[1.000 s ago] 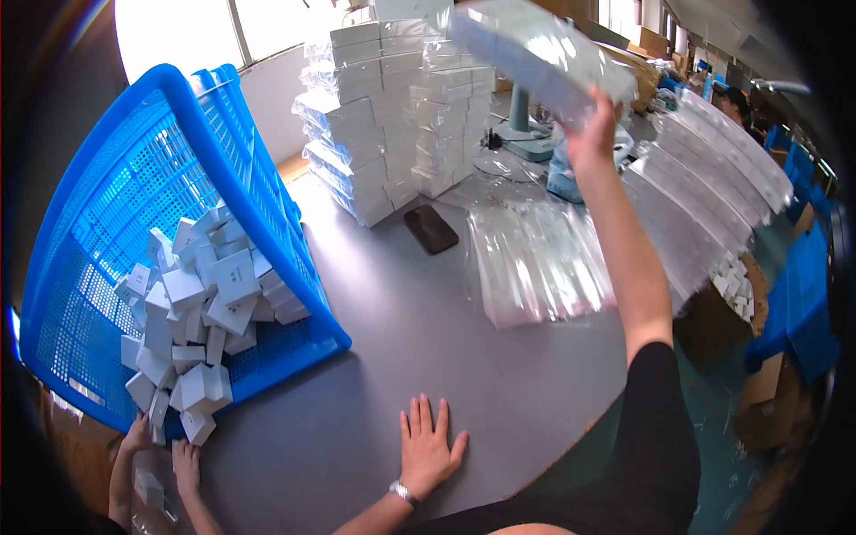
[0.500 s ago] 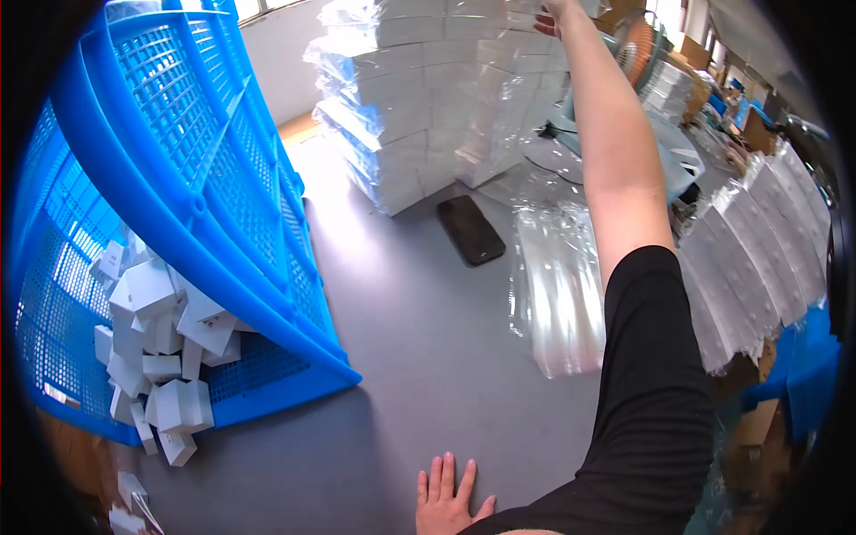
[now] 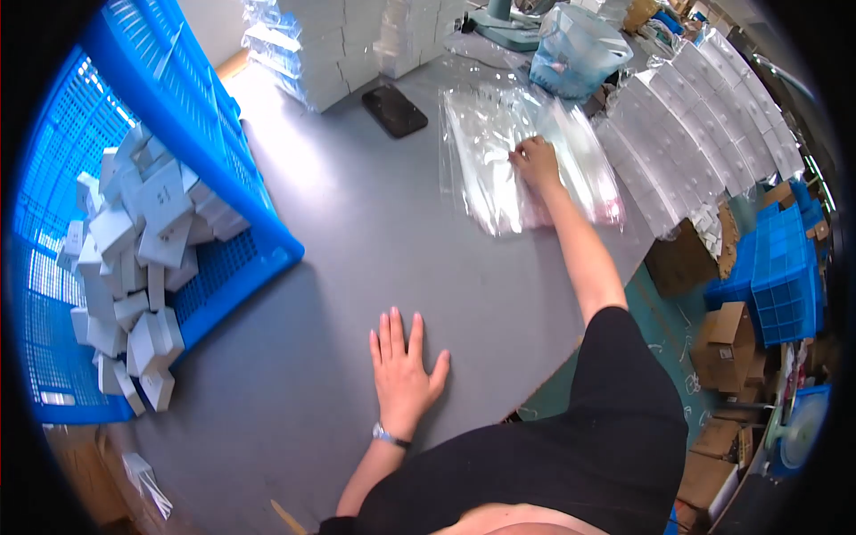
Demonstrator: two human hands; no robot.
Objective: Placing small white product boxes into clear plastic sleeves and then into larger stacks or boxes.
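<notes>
- Head view: the right hand (image 3: 537, 162) is over a loose pile of clear, glossy plastic film bags (image 3: 490, 192), which lies flat on the grey tabletop (image 3: 312, 348) toward the far right edge. Its fingers are bent, tips down at the film; I cannot tell whether they have pinched a sheet.
- Head view: the left hand (image 3: 403, 383) lies palm down on the bare grey surface near the person's body, fingers straight and slightly apart, thumb out, gripping nothing.
- Head view: the film should handle as very light, limp and slippery, and its layers may cling together. A pinch at a free edge or corner of the top layer would likely part it best; little would break, though thin film could crease or tear.
- Head view: at left, a blue perforated plastic crate (image 3: 283, 251) rests tipped on its side, its mouth toward the table, with a jumbled heap of small white rectangular boxes (image 3: 163, 200) inside, some at the lip.
- Head view: behind the film stands a translucent pale-blue plastic tub (image 3: 571, 76); its contents are unclear. Beyond the table's right edge, a brown cardboard carton (image 3: 679, 260) holds small white pieces (image 3: 710, 230).
</notes>
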